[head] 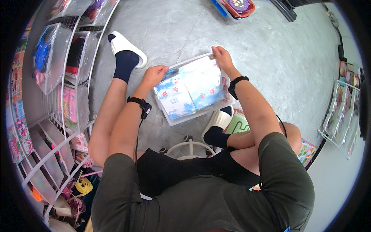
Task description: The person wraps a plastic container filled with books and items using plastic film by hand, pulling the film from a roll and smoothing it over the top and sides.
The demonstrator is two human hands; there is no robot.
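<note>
Between my knees is a shallow translucent plastic bin (187, 118), tilted in view. Inside lie two blue-and-white exercise booklets side by side, the left booklet (175, 98) and the larger right booklet (203, 82); both bear red printed writing. Some items in clear wrapping show at the bin's edges, too covered to name. My left hand (154, 76) grips the bin's far-left rim with thumb and fingers. At the far-right corner, my right hand (223, 59) is closed on the same rim. Whether the bin touches the floor cannot be made out.
A wire rack (65, 107) with bagged goods in clear bins runs along the left. Ahead on the grey floor (174, 26) stands a red basket (249, 10). A green board (238, 124) lies by my right slipper (218, 120). A white wheeled stool base (190, 148) is below me.
</note>
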